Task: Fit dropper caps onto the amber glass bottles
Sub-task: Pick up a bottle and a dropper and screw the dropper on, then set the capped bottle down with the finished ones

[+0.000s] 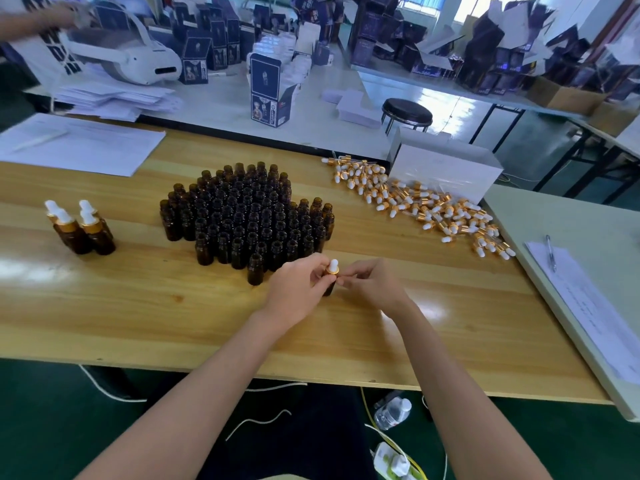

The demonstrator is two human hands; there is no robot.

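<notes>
"Amber bottle [329, 289] at the near side of the desk [173, 306], see? Left hand [298, 285] pinches it up by the neck, right hand [370, 285] pinches it from the other side, and a white-bulbed dropper cap [333, 266] sits on top."
"Screwed home?"
"Can't tell. Behind it, the cluster of open bottles [246, 216] is all uncapped. About four capped bottles [81, 226] stand off to the left."
"Barely started, then."
"I'd say so. Far right, the heap of loose caps [426, 206] is big."
</notes>
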